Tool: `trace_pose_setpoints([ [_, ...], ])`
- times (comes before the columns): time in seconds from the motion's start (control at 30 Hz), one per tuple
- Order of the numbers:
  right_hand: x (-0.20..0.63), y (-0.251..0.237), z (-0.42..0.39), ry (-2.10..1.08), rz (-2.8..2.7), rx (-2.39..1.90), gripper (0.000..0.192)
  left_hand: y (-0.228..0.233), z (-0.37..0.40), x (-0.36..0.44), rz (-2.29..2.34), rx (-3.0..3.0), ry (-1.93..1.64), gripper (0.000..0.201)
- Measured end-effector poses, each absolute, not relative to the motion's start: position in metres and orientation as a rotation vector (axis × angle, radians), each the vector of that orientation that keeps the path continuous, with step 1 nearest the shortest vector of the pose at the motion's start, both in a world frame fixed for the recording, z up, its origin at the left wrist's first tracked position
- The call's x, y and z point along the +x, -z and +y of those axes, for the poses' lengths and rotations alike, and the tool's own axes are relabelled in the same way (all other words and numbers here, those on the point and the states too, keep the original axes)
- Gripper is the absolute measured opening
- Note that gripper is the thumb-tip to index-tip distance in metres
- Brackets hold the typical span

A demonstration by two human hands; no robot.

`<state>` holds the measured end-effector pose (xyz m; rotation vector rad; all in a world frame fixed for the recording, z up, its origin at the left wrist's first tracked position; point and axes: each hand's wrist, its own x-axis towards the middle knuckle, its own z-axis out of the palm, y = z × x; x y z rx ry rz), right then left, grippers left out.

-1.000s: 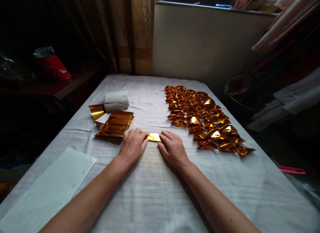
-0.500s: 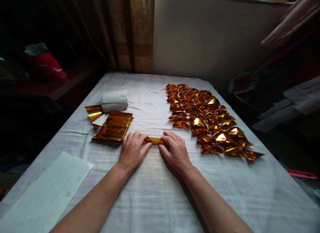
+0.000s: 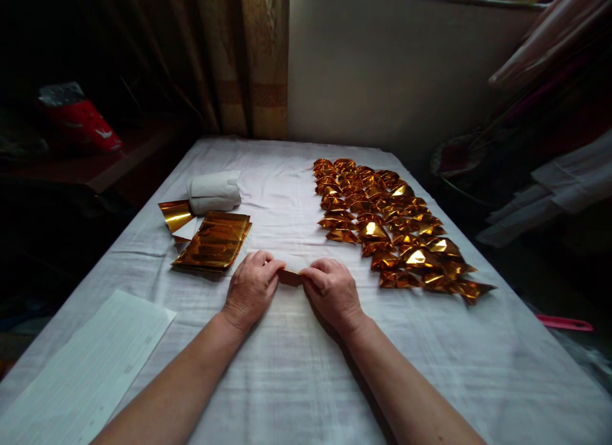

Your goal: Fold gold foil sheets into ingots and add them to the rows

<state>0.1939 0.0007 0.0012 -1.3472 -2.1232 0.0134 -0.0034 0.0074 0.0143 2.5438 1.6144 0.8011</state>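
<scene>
At the near edge, 2 bare forearms reach in over a desk (image 3: 296, 381) covered with a wrinkled white cloth. A pale lined sheet (image 3: 90, 368) lies flat to the left of the left forearm, running out at the bottom corner. A pink handle (image 3: 567, 322) juts out beyond the desk's right side.

A little farther in, the left hand (image 3: 251, 292) and right hand (image 3: 335, 295) face each other with a small gap between them. A small gold-and-white paper (image 3: 291, 264) spans that gap, its pale face up and a gold strip along the near edge. The left grip is clamped on its left end, thumb and fingers together; the right grip pinches the other end likewise.

Just beyond the left hand lies a stack of gold sheets (image 3: 215, 238). To the right, folded gold pieces (image 3: 375, 231) sit close together in slanting rows. Behind the stack are a loose gold sheet (image 3: 176, 213) and a white roll (image 3: 214, 193) on its side.

Past the desk, a red container (image 3: 86, 123) leans at left, and a patterned curtain (image 3: 268, 50) hangs beside a plain wall (image 3: 382, 69).
</scene>
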Motion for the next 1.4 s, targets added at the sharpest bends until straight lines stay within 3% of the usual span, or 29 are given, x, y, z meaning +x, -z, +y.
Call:
trace_pose_setpoints([
  [0.47,0.193,-0.001,-0.002,-0.115,-2.156,-1.339,0.01,-0.02,0.001,0.003,1.26,2.507,-0.834,0.022],
  [0.93,0.198,-0.005,-0.001,-0.277,-2.166,-1.255,0.012,-0.02,0.003,0.003,1.184,2.462,-0.856,0.019],
  [1.27,0.232,0.0,0.011,-0.288,-2.168,-1.227,0.049,-0.016,0.009,-0.001,1.21,2.481,-0.85,0.019],
  [1.4,0.23,0.001,0.01,-0.265,-2.218,-1.2,0.05,-0.016,0.01,-0.001,1.203,2.472,-0.858,0.017],
])
